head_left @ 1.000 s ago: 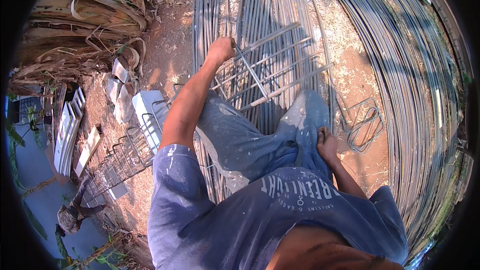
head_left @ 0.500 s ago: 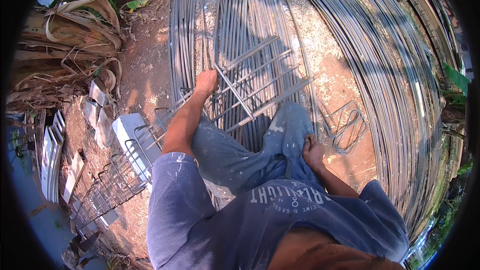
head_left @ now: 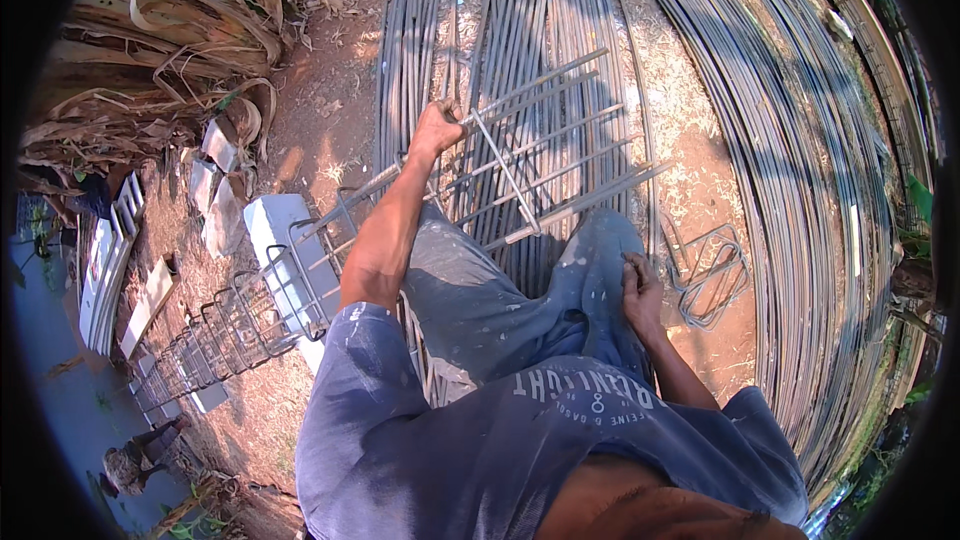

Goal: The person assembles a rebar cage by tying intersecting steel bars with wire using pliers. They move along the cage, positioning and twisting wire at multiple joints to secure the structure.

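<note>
A long rebar cage (head_left: 225, 350) of steel bars and square stirrups runs from the lower left up past my legs, its bare bar ends pointing to the upper right. Near that end a pale stirrup side (head_left: 507, 172) crosses the bars. My left hand (head_left: 438, 127) is closed on the cage's upper edge, beside the top of this crosspiece. My right hand (head_left: 641, 285) is by my right knee with its fingers curled; whatever they may hold is too small to make out. On the dirt right of it lie loose bent stirrups (head_left: 712, 275).
Long straight rebars (head_left: 540, 0) lie beneath the cage, with another wide bundle (head_left: 790, 140) curving down the right. A white block (head_left: 280, 215) sits under the cage at left. Broken slabs (head_left: 222, 205), stacked panels (head_left: 105, 270) and dry banana leaves (head_left: 180, 50) are further left.
The view has shifted a little. My left hand sits slightly higher at the cage's edge. My right hand has come up a little by the knee, its fingers more curled.
</note>
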`<state>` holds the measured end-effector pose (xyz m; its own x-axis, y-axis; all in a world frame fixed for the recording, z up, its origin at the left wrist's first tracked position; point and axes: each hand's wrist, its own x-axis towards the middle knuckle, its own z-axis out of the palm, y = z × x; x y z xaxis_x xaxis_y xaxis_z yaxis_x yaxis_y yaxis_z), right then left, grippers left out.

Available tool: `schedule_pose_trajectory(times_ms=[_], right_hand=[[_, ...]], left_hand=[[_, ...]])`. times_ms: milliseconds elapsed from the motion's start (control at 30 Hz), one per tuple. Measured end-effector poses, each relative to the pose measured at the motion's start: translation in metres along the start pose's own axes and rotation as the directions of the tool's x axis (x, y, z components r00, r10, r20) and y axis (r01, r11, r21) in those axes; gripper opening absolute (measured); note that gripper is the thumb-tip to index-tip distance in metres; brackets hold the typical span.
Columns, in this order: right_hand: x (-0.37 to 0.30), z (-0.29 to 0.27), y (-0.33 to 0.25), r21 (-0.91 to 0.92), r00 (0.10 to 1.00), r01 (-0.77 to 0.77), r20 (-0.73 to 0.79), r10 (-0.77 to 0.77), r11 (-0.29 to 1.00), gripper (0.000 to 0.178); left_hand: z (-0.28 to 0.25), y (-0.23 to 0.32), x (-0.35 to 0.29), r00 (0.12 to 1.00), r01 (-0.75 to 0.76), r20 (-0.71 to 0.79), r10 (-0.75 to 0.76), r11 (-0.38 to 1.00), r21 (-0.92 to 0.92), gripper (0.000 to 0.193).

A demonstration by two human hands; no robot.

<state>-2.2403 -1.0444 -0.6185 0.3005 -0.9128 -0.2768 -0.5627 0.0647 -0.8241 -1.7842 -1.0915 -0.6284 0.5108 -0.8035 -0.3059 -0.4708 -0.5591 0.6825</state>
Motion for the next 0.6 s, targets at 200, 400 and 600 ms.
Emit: schedule_pose_trajectory(times_ms=[200,400,600], right_hand=[[0.130,0.053,-0.113,-0.090,0.961,0.191,0.218,-0.168,0.977,0.030],[0.220,0.142,-0.125,0.451,0.753,-0.635,0.542,0.372,0.627,0.030],[0.224,0.202,-0.141,0.552,0.815,-0.538,0.535,0.224,0.637,0.025]], left_hand=[[-0.009,-0.001,-0.011,0.997,0.083,-0.001,-0.083,0.992,-0.100,0.023],[-0.003,0.009,-0.007,0.997,0.072,-0.032,-0.076,0.993,-0.094,0.021],[-0.002,-0.005,0.004,0.990,0.127,-0.042,-0.132,0.986,-0.107,0.032]])
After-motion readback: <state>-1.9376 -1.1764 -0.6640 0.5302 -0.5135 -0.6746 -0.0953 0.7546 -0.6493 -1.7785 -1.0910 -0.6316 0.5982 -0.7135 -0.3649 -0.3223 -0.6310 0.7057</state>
